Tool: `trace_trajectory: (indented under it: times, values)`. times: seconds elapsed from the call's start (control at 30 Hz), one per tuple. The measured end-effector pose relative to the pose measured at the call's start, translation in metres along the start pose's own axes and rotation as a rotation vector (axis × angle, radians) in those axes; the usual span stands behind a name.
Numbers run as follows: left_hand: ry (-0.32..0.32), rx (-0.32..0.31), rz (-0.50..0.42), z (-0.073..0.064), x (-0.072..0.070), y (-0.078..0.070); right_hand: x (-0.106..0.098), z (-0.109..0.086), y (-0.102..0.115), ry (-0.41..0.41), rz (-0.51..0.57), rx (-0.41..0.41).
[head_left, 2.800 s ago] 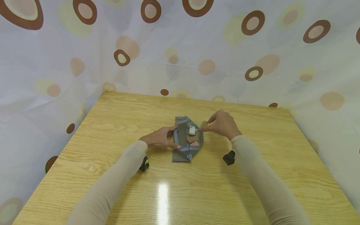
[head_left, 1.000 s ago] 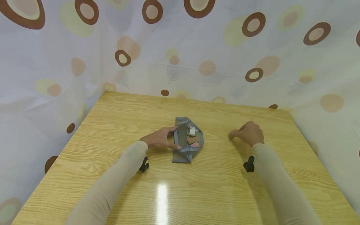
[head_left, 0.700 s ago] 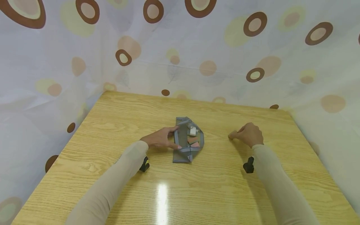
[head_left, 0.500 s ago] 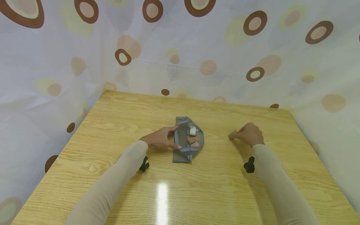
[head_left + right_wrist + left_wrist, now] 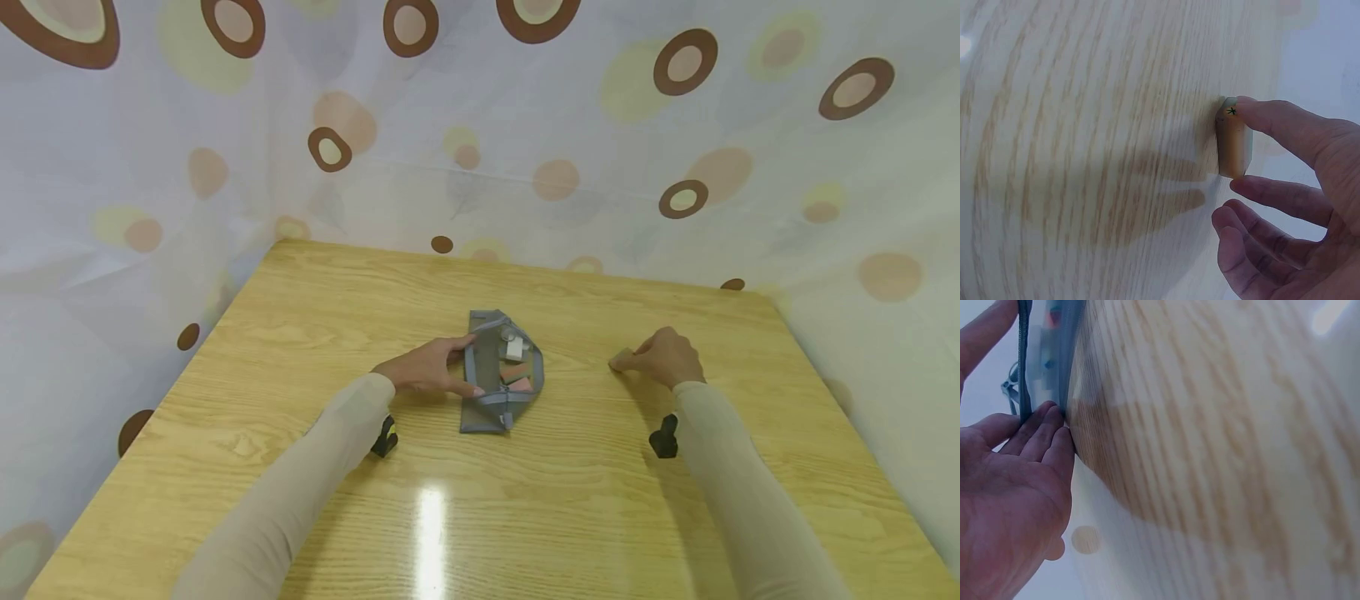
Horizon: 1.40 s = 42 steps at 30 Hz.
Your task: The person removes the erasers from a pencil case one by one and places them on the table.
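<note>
A grey zippered mesh pouch (image 5: pixel 487 415) lies unzipped on the table, its mouth spread wide. Inside it I see a white block (image 5: pixel 513 348), a brown piece (image 5: pixel 514 372), a pink piece (image 5: pixel 519 386) and a small clear round item (image 5: pixel 507 334). My left hand (image 5: pixel 427 367) holds the pouch by its left edge, thumb and fingers set apart along the rim. To the right of the pouch, my right hand (image 5: pixel 667 358) pinches a small tan and pale green block (image 5: pixel 1232 144) between thumb and index finger, down at the tabletop. The block bears a dark star-like mark; its other fingers curl loosely.
The wooden table (image 5: pixel 555 517) is backed by a white curtain (image 5: pixel 495 125) with brown and yellow ring patterns, which also hangs along both sides. A black wrist mount (image 5: pixel 663 437) shows below the right sleeve, and another mount (image 5: pixel 385 437) by the left.
My right hand has moved right from beside the pouch's mouth to the bare table with the block, and has stayed there for the last second. The left hand keeps its place on the pouch.
</note>
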<state>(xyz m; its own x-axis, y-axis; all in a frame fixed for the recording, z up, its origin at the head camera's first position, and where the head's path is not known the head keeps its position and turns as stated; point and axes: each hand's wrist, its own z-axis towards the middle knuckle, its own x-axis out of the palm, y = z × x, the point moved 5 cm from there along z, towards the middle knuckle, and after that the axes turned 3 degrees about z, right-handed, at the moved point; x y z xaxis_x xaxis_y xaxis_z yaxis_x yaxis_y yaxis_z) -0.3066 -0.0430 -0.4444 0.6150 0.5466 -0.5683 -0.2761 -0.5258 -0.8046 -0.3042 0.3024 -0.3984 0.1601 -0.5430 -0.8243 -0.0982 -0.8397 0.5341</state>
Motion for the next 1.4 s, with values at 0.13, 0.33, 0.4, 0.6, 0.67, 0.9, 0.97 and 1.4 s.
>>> trace_trajectory:
  times: [0.13,0.33,0.4,0.6,0.67,0.9,0.97,1.4]
  values:
    - [0.004,-0.006,0.018,0.001,0.000,0.000,0.000,0.000,-0.001,-0.001,-0.015,0.004]
    - [0.004,-0.001,0.019,0.001,-0.001,-0.001,-0.005,0.002,0.003,0.037,-0.060,0.009]
    - [0.003,-0.002,0.025,0.000,-0.002,-0.001,-0.010,0.003,0.007,0.038,-0.059,-0.003]
    - [0.002,0.005,0.018,-0.001,-0.003,-0.003,-0.020,0.005,0.030,-0.001,-0.020,-0.086]
    - [0.004,0.005,0.006,-0.001,-0.003,-0.002,-0.019,0.005,0.038,-0.009,0.004,-0.109]
    - [0.007,0.010,-0.010,-0.003,-0.002,0.001,0.003,0.005,0.068,0.003,0.081,-0.174]
    - [0.005,0.013,-0.008,-0.002,-0.002,0.002,0.012,0.006,0.075,0.019,0.091,-0.186]
    - [0.005,0.000,0.001,0.000,0.001,-0.003,0.059,0.011,0.113,0.091,0.118,-0.241]
